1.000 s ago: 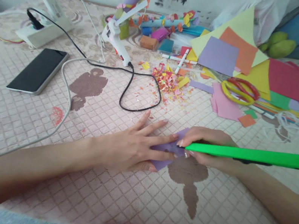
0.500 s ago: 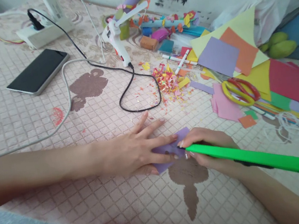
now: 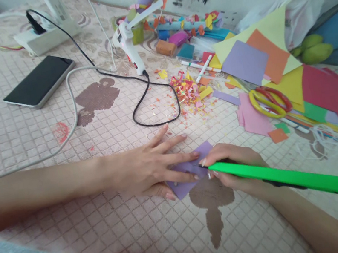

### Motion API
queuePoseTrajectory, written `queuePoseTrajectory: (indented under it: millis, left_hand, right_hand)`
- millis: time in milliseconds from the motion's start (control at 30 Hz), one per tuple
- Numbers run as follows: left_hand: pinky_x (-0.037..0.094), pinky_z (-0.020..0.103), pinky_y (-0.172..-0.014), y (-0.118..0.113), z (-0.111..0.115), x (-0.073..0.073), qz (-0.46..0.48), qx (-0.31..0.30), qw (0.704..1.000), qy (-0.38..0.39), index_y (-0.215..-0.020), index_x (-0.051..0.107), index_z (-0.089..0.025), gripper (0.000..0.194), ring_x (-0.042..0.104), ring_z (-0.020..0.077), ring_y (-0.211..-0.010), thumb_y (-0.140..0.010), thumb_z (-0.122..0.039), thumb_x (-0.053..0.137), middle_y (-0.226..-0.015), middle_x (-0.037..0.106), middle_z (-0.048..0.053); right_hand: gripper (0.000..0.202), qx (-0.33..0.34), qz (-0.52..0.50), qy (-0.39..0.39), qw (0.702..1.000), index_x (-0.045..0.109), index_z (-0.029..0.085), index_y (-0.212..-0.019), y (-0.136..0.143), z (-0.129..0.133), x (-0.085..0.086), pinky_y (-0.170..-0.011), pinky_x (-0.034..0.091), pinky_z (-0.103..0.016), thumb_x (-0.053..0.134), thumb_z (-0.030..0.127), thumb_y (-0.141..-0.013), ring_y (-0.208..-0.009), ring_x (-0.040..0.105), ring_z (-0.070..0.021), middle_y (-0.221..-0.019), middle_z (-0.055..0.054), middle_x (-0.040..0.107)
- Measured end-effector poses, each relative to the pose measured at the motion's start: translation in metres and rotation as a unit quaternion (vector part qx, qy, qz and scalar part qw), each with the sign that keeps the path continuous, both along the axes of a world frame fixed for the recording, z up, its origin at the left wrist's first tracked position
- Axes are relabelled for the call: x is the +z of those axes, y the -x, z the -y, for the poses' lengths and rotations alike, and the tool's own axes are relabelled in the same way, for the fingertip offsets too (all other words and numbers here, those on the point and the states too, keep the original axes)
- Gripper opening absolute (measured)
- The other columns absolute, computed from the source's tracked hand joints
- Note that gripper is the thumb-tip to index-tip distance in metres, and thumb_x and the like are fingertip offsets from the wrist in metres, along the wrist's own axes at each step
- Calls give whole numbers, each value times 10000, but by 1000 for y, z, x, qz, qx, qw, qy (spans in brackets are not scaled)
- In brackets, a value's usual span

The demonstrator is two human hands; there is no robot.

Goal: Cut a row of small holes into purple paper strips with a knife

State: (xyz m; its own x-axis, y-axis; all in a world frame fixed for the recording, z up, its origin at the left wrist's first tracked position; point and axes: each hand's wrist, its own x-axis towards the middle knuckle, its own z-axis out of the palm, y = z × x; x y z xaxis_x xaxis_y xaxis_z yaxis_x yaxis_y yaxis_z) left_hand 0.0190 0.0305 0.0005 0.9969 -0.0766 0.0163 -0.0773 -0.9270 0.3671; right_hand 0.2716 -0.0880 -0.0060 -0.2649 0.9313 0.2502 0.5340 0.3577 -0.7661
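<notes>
The tablecloth [image 3: 134, 231] is showing matt, textured cloth with a gridded surface. Near the middle, the purple paper [image 3: 182, 190] is looking smooth and matt, and the green tool [image 3: 294, 176] is showing smooth plastic. Far left, the smartphone [image 3: 39, 82] is presenting a smooth, glossy dark screen; the power strip [image 3: 51, 40] and glue gun [image 3: 133, 54] are showing white plastic. Far right, the bag [image 3: 304, 6] is looking like thin, crinkled, translucent plastic.

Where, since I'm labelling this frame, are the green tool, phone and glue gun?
Green tool [image 3: 285, 175]: head view, middle of its long green body.
Phone [image 3: 39, 82]: head view, middle of the dark screen.
Glue gun [image 3: 133, 55]: head view, on the white handle.
</notes>
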Motion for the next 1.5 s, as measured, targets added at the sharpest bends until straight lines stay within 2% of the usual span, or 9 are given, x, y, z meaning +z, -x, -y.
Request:
queuePoseTrajectory:
  millis: [167, 333, 467, 567, 700, 1000, 1200, 1367, 1500]
  left_hand:
    - [33, 766, -1168, 0, 5, -2, 47, 9, 999, -14, -1488, 455, -357, 581, 143, 421, -1535, -945, -481, 620, -1636, 310, 21]
    - [90, 806, -1132, -1, 12, 1, 30, 16, 999, -38, -1479, 481, -319, 554, 196, 471, -1508, -959, -468, 598, -1632, 318, 72]
    - [53, 783, -1152, -2, 15, 1, 17, 24, 999, -34, -1476, 484, -322, 540, 206, 444, -1514, -966, -465, 587, -1639, 298, 83]
    - [3, 741, -1183, -1, 11, -1, 7, 11, 1000, -21, -1490, 459, -341, 562, 140, 404, -1541, -960, -471, 597, -1653, 266, 53]
    - [13, 716, -1200, 0, 5, -1, 7, -3, 1000, -12, -1506, 428, -354, 577, 70, 380, -1555, -964, -472, 588, -1668, 206, 24]
    - [51, 781, -1156, 0, 12, -1, 47, 32, 997, -48, -1465, 492, -356, 600, 160, 447, -1525, -904, -441, 685, -1624, 342, 40]
    - [34, 774, -1164, 0, 15, 3, 24, 38, 997, -65, -1488, 452, -371, 596, 180, 452, -1518, -929, -448, 646, -1634, 322, 28]
    - [64, 753, -1176, -2, 12, 4, 45, 6, 997, -63, -1520, 420, -309, 560, 220, 427, -1515, -990, -425, 559, -1582, 406, 115]
    - [53, 701, -1212, -2, 6, 0, 26, -4, 999, -35, -1467, 492, -339, 499, 116, 385, -1549, -988, -467, 551, -1639, 303, 61]
  right_hand:
    - [261, -12, 2, 1, 1000, 683, 283, -950, -1, 2, -2, -680, 568, -275, 633, 53, -837, -691, 667, -135, -805, 28, 702]
    - [248, -13, -3, 10, 1000, 679, 282, -951, -1, 2, -2, -688, 577, -284, 631, 65, -841, -686, 665, -139, -808, 24, 699]
    - [236, -8, -3, 10, 1000, 681, 289, -963, -1, 3, -3, -705, 574, -284, 646, 90, -841, -706, 669, -141, -836, 21, 705]
    - [254, -13, -3, 7, 1000, 684, 295, -966, 0, 3, -4, -703, 573, -290, 633, 83, -836, -699, 670, -146, -841, 17, 709]
    - [256, -22, -3, 11, 1000, 680, 291, -967, 1, 5, -3, -691, 567, -286, 614, 78, -842, -679, 662, -144, -798, 22, 698]
    - [245, -22, -5, 14, 1000, 681, 290, -978, 0, 6, -3, -674, 574, -284, 619, 91, -850, -658, 654, -142, -789, 27, 699]
    - [237, -18, -14, 20, 1000, 678, 288, -990, 0, 6, -3, -678, 580, -287, 623, 100, -858, -671, 657, -145, -798, 21, 698]
    - [245, -21, -7, 0, 1000, 678, 286, -978, 0, 5, -5, -673, 571, -277, 628, 86, -844, -691, 655, -141, -843, 14, 708]
    - [248, -21, -11, 8, 1000, 679, 295, -981, 0, 4, -6, -693, 567, -280, 634, 95, -842, -686, 655, -140, -805, 29, 691]
